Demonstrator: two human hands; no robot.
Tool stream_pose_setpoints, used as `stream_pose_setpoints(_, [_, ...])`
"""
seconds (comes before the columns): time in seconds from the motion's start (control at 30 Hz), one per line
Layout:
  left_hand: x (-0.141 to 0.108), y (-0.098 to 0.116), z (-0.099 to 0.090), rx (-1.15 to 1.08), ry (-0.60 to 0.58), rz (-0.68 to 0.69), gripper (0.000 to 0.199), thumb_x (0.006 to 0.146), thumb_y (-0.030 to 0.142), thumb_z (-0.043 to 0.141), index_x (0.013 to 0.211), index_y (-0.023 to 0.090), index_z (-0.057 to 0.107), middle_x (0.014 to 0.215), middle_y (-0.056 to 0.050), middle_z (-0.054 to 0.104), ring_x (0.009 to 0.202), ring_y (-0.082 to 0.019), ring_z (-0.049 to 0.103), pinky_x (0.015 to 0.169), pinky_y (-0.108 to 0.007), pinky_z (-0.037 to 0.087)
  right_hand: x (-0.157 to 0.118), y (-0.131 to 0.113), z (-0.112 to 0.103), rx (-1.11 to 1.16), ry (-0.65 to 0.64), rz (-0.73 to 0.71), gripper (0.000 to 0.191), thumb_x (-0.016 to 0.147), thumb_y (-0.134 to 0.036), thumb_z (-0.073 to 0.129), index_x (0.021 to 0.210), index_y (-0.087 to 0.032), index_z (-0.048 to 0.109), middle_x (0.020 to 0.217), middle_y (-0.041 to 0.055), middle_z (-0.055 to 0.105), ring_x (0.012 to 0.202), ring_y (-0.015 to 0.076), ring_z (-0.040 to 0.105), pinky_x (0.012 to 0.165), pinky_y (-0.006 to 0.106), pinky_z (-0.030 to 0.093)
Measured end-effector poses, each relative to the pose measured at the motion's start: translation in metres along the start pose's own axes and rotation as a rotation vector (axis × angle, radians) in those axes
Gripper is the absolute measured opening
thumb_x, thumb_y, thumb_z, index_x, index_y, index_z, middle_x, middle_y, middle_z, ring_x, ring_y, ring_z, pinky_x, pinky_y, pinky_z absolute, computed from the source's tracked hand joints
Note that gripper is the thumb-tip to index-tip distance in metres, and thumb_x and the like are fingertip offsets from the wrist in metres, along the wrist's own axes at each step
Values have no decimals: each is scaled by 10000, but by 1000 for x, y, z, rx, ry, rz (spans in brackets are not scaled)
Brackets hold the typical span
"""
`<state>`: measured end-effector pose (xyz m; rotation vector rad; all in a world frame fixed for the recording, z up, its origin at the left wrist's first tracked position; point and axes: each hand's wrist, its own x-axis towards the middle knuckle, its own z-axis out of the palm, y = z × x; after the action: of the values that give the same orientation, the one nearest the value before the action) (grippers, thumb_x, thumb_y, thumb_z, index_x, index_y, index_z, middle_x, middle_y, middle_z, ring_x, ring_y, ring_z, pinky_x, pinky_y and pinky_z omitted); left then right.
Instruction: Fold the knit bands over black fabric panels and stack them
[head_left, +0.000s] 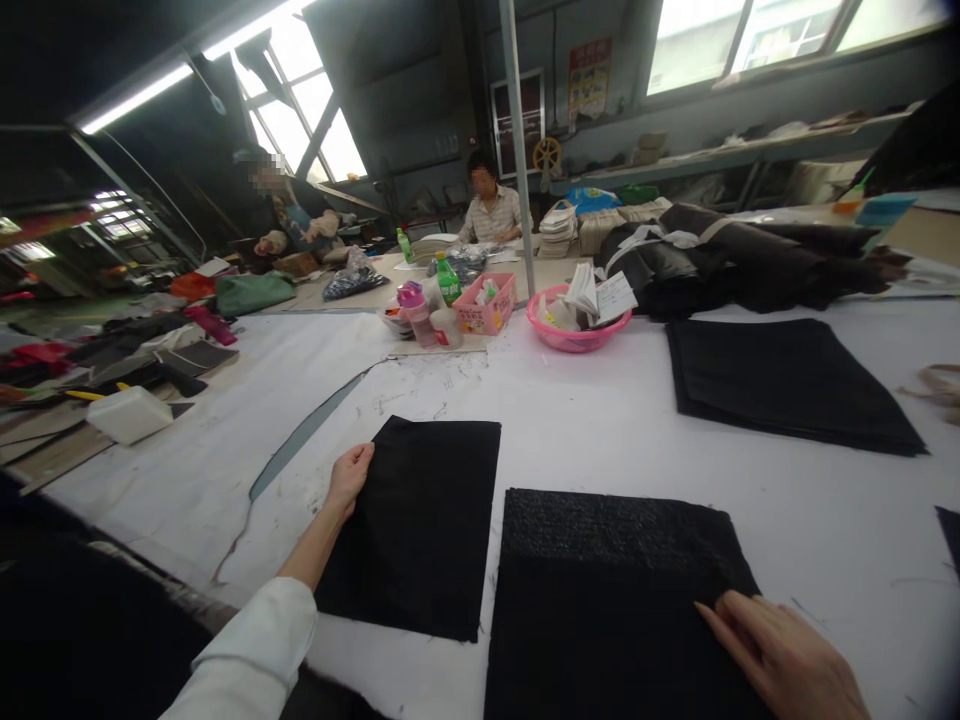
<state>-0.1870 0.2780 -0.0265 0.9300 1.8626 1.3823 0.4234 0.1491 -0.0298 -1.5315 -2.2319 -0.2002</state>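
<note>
A black fabric panel (pixel 420 530) lies left of centre on the white-covered table (pixel 585 430). My left hand (pixel 351 475) pinches its upper left edge, fingers closed. To the right, a second black piece (pixel 607 620) with a rough, speckled band along its top reaches the bottom of the view. My right hand (pixel 780 645) rests at the right side of this piece, its fingers bent together near the edge; whether cloth is between them is hidden. Farther back on the right lies a stack of black panels (pixel 787 385).
Behind stand a pink basin (pixel 576 335) with papers, a pink box (pixel 487 305), a green bottle (pixel 448 280) and a pink-lidded bottle (pixel 416 315). Dark rolled material (pixel 750 255) lies at back right, a white container (pixel 130 415) at left. Two people are beyond the table.
</note>
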Motion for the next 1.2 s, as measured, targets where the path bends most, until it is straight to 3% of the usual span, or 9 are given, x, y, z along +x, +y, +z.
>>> stream_pose_setpoints(0.3, [-7, 8, -10, 68, -92, -148, 560, 611, 638, 729, 868, 144, 670, 730, -36, 703, 692, -185, 647, 630, -265, 492, 1, 1, -2, 2, 0, -19, 424, 950, -510, 453, 641, -224, 498, 572, -18, 471, 519, 127, 465, 578, 299, 332])
stream_pose_setpoints(0.47, [-33, 27, -36, 156, -239, -258, 534, 608, 636, 762, 765, 141, 633, 704, -47, 685, 616, -166, 617, 561, -249, 460, 0, 2, 0, 12, 8, -6, 424, 944, -518, 458, 645, -224, 517, 579, -11, 484, 534, 134, 468, 594, 306, 331])
stream_pose_setpoints(0.6, [-57, 32, -61, 264, -299, -326, 503, 579, 594, 800, 745, 159, 610, 579, 11, 600, 493, -132, 528, 449, -210, 344, 1, -1, -2, 22, -15, 10, 412, 942, -527, 465, 677, -222, 544, 597, -10, 497, 551, 134, 473, 610, 302, 333])
stream_pose_setpoints(0.7, [-67, 23, -70, 308, -296, -313, 489, 555, 579, 809, 678, 171, 568, 554, 33, 564, 501, -120, 506, 465, -204, 335, 2, -2, -4, 25, -39, 33, 431, 944, -537, 453, 667, -219, 543, 592, -5, 495, 557, 136, 469, 614, 300, 331])
stream_pose_setpoints(0.9, [-73, -1, -71, 357, -202, -240, 505, 552, 644, 739, 647, 184, 553, 538, 31, 555, 513, -141, 504, 485, -227, 341, 1, 0, -4, 19, -76, 41, 437, 937, -546, 450, 662, -222, 552, 589, 7, 514, 553, 138, 464, 599, 298, 333])
stream_pose_setpoints(1.2, [-75, -1, -71, 363, -195, -234, 480, 563, 636, 724, 652, 197, 555, 546, 17, 583, 506, -159, 526, 491, -246, 373, -1, 1, -1, 9, -81, 35, 432, 932, -548, 463, 658, -223, 537, 590, -8, 485, 563, 143, 463, 623, 307, 326])
